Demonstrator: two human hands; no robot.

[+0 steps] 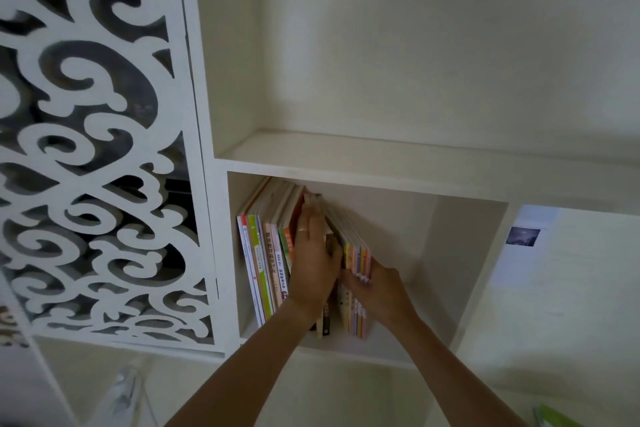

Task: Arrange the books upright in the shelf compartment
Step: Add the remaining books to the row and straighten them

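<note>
Nearest, two bare forearms reached up into the white shelf compartment (464,281). The right hand (375,289) gripped the spines of a small batch of thin pastel-spined books (358,258), fingers curled round their lower part. The left hand (313,260), a ring on one finger, lay flat and unclenched in the gap, pressing against the upright row of green, orange and white paperback books (265,260) at the compartment's left wall. Farther back, the held batch leaned slightly right. Beside the compartment stood a white carved scrollwork panel (104,156).
</note>
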